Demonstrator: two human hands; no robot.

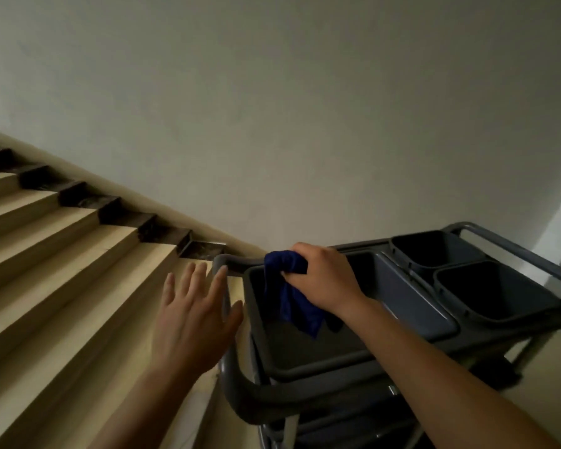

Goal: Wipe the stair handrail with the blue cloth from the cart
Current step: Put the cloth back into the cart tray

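Observation:
My right hand grips the blue cloth, which hangs bunched over the large top tray of the grey cart. My left hand is spread open with straight fingers, hovering just left of the cart's handle bar and above the lower stair steps. It holds nothing. No stair handrail is in view; only the steps and the wall show.
Beige stairs with dark edge blocks climb to the upper left along a plain wall. Two dark empty bins sit at the cart's right end, with a grey handle bar beyond them. Lower cart shelves are dim.

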